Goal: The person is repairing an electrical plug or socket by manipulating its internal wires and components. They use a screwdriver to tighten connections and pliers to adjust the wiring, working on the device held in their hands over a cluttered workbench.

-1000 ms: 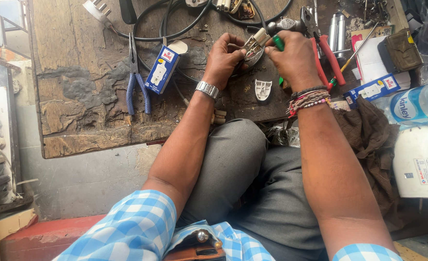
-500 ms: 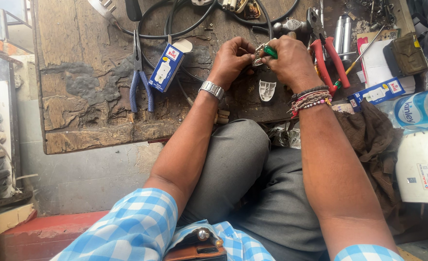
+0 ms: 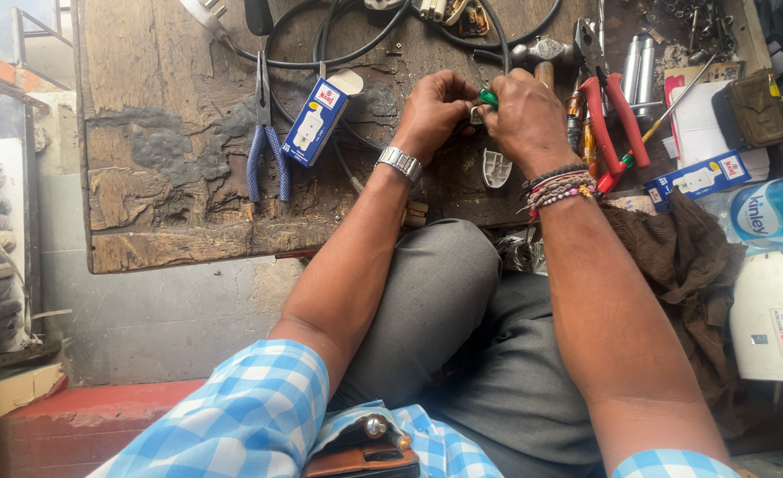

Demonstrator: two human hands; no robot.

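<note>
Hands meet near the board's (image 3: pixel 170 221) far edge: I see left hand (image 3: pixel 435 111) pinching a small part (image 3: pixel 477 113), right hand (image 3: pixel 528 119) gripping a green-handled tool (image 3: pixel 489 96) pointed leftward into it.

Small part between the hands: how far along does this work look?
Done: a white cover piece lies apart on the wooden board, and the blue box is open. In hand: the left hand pinches a small part while the right hand holds a green-handled tool to it. Left: the cover is not refitted.
</note>
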